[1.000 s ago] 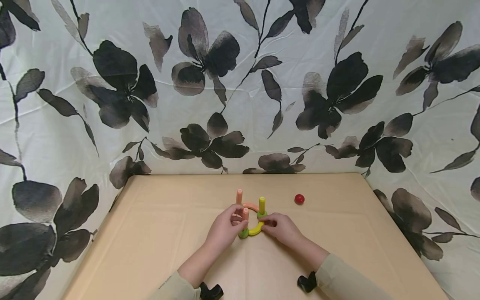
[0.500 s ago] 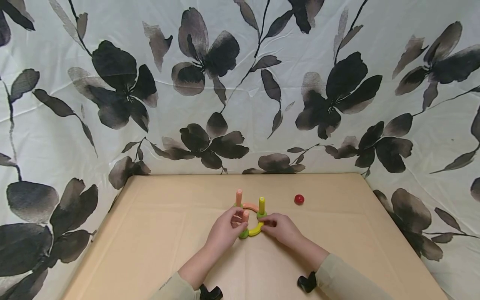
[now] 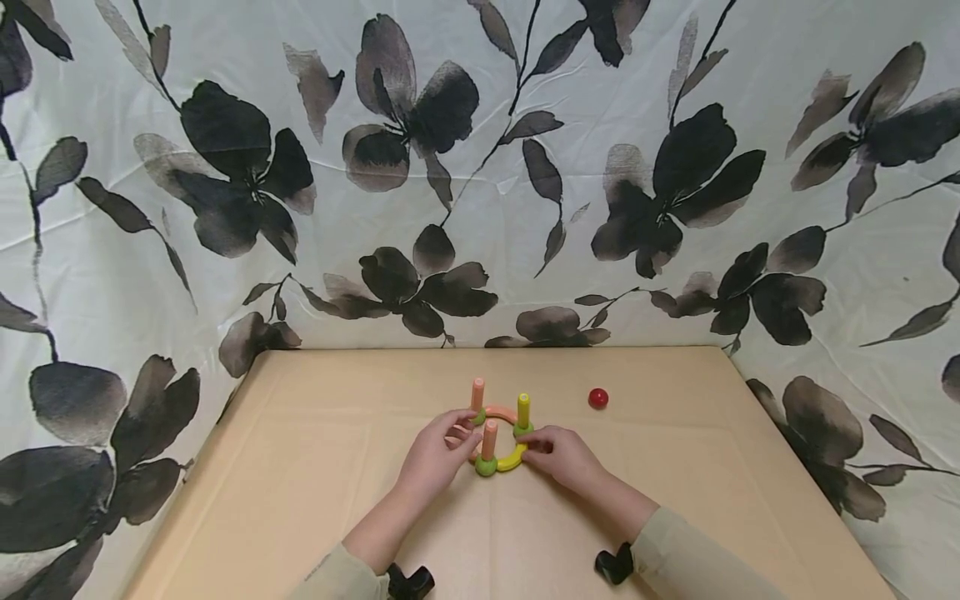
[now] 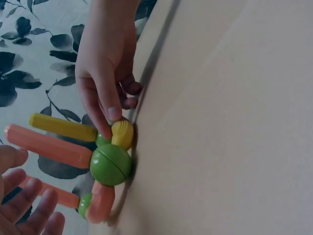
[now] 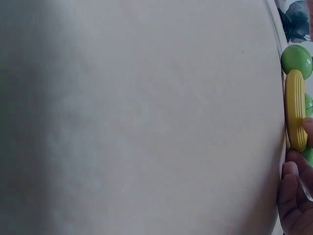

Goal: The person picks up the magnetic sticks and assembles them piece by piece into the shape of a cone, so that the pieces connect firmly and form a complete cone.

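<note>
A ring of toy construction pieces lies on the table. Green balls (image 3: 486,466) join a yellow curved piece (image 3: 512,459) and an orange curved piece (image 3: 501,412). Upright from the balls rise a front orange stick (image 3: 489,439), a rear orange stick (image 3: 477,394) and a yellow stick (image 3: 524,410). My right hand (image 3: 566,457) pinches the yellow curved piece near its right-hand ball; the right wrist view shows thumb and finger at its end. My left hand (image 3: 433,450) is beside the ring's left side, fingers spread and relaxed. In the left wrist view, its fingers (image 4: 36,200) hold nothing.
A red ball (image 3: 598,398) sits on the table (image 3: 645,450), to the right and behind the ring. White cloth (image 3: 555,242) with dark flowers hangs behind and beside the table. Black wrist mounts (image 3: 615,564) show at both sleeves.
My left hand has let go of the front orange stick and drawn back slightly to the left. The stick stands upright on its green ball. My right hand has stayed in place.
</note>
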Motion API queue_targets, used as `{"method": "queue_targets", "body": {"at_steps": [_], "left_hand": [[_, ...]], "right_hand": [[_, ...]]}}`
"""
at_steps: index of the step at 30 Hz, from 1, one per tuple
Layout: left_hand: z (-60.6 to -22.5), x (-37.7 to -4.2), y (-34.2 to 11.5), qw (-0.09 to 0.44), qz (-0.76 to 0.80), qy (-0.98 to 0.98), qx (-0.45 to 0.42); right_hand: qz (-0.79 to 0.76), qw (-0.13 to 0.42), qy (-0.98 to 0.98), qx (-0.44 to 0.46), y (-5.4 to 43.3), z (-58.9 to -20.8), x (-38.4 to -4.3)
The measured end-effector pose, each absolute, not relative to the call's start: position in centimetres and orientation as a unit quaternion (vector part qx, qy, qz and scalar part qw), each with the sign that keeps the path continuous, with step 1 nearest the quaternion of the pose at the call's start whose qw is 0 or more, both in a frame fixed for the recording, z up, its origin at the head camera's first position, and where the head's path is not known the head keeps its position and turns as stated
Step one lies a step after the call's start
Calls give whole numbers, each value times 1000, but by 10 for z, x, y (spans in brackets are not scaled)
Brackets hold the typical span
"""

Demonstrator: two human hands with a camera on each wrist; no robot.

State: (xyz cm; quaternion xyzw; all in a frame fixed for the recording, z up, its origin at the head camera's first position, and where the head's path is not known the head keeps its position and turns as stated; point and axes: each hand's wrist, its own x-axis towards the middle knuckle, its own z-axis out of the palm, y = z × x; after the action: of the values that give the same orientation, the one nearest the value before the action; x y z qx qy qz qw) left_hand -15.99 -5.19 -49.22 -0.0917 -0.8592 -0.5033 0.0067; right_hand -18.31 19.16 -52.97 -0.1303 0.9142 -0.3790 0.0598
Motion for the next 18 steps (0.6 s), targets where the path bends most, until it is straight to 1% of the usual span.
{"method": "queue_targets", "body": {"at_steps": [4, 12, 18], "left_hand": [[-498, -164, -58, -4, -490, -868, -79], [-514, -179, -63, -62, -474, -878, -38], [-518, -183, -63, -79, -451, -888, -31]], "right_hand": [[-387, 62, 911, -124, 192, -528, -182], [-398, 71, 909, -96, 199, -523, -180], [-396, 64, 912, -86, 203, -520, -180]]}}
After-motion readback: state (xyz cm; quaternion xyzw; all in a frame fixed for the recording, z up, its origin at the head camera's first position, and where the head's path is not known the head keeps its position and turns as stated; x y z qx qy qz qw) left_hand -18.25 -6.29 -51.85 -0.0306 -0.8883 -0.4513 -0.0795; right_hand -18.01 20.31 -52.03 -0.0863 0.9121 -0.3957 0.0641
